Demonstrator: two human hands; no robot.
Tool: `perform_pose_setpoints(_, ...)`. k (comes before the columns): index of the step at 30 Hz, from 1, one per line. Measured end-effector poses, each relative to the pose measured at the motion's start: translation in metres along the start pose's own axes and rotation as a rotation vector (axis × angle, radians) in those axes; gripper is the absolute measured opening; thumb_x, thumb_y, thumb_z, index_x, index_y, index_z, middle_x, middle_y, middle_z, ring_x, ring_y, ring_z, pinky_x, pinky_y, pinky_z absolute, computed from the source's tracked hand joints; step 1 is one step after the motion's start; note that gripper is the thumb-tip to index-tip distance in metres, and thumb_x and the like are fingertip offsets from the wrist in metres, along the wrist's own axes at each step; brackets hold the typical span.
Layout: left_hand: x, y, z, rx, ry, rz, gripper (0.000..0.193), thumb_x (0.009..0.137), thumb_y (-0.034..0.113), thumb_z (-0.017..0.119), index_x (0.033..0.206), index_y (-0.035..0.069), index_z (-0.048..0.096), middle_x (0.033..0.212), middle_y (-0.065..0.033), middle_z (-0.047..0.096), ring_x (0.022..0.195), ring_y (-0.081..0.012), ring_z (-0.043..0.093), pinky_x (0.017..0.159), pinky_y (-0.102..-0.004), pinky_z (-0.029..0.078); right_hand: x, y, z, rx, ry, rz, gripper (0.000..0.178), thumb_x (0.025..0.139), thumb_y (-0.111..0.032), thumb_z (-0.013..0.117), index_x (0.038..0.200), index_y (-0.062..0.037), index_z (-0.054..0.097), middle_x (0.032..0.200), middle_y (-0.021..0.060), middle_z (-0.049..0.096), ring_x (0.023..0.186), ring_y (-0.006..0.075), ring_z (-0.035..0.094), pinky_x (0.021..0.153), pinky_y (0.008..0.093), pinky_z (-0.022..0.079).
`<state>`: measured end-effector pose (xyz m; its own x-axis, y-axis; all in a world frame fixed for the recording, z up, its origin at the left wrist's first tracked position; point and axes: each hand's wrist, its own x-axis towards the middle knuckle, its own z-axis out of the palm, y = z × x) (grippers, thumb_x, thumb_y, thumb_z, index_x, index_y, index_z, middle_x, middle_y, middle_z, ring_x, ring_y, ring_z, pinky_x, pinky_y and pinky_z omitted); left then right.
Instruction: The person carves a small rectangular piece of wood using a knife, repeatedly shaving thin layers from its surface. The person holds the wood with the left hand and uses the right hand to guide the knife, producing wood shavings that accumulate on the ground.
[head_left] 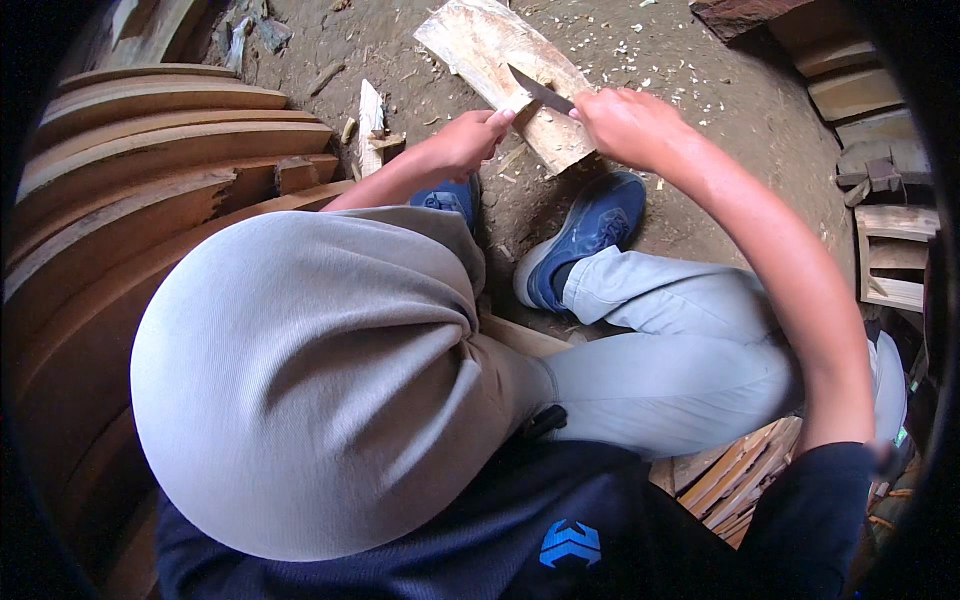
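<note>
My right hand (625, 125) is wrapped round the handle of a knife (541, 91). Its dark, pointed blade slants up and left over a thick, pale wooden board (479, 38) lying on the ground. Close by, at the board's left edge, my left hand (470, 142) is closed, thumb and fingers pinched together near the blade. Something small and pale may be between those fingertips, but I cannot make it out. The knife's handle is mostly hidden in my right fist.
Stacked curved planks (170, 135) line the left side. A pale wood offcut (370, 125) lies beside my left arm. Shavings are scattered over the dirt floor (690, 200). My blue shoes (600, 220) stand just below the board. More timber (860, 95) is piled at the right.
</note>
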<state>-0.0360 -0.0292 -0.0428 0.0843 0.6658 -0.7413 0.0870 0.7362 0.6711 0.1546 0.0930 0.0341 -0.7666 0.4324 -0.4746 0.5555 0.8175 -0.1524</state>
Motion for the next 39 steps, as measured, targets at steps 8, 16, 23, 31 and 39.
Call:
perform_pose_setpoints(8,0.018,-0.020,0.004,0.079,0.127,0.179,0.046,0.102,0.050,0.041,0.081,0.011,0.049,0.061,0.0036,0.040,0.043,-0.0081,0.032,0.037,-0.0284,0.027,0.005,-0.031,-0.014,-0.044,-0.048,0.116,0.029,0.091,-0.013,0.046,0.099,0.0036,0.068,0.099,0.0256,0.068,0.094,0.0400,0.068,0.081,0.0493,0.054)
perform_pose_setpoints(16,0.016,-0.018,0.004,0.101,0.122,0.171,0.048,0.102,0.052,0.041,0.081,0.010,0.052,0.060,0.0032,0.040,0.044,-0.0088,0.033,0.038,-0.0296,0.027,0.031,-0.051,-0.028,-0.044,-0.150,0.156,0.032,0.086,-0.005,0.046,0.107,0.0026,0.069,0.109,0.0231,0.069,0.101,0.0359,0.068,0.086,0.0459,0.054)
perform_pose_setpoints(23,0.029,-0.025,0.004,0.039,0.085,0.169,0.050,0.102,0.050,0.044,0.082,0.006,0.056,0.061,-0.0009,0.048,0.052,-0.0123,0.042,0.048,-0.0324,0.033,0.031,-0.013,-0.011,0.233,-0.020,0.185,0.037,0.101,-0.031,0.042,0.108,-0.0022,0.065,0.105,0.0260,0.066,0.099,0.0407,0.064,0.087,0.0502,0.050)
perform_pose_setpoints(31,0.007,-0.012,0.006,-0.109,-0.014,0.055,0.042,0.103,0.051,0.040,0.084,0.014,0.048,0.060,0.0083,0.031,0.046,-0.0045,0.025,0.039,-0.0264,0.019,-0.005,-0.007,0.003,0.064,0.071,0.149,0.035,0.100,-0.028,0.045,0.103,-0.0017,0.066,0.088,0.0249,0.068,0.085,0.0419,0.067,0.077,0.0520,0.053)
perform_pose_setpoints(39,0.003,-0.007,0.005,-0.121,-0.026,0.032,0.041,0.103,0.051,0.039,0.085,0.015,0.048,0.060,0.0094,0.030,0.046,-0.0042,0.022,0.040,-0.0256,0.018,-0.008,-0.003,0.010,0.112,0.036,0.137,0.035,0.100,-0.031,0.045,0.101,-0.0030,0.066,0.089,0.0247,0.068,0.087,0.0418,0.067,0.077,0.0522,0.052)
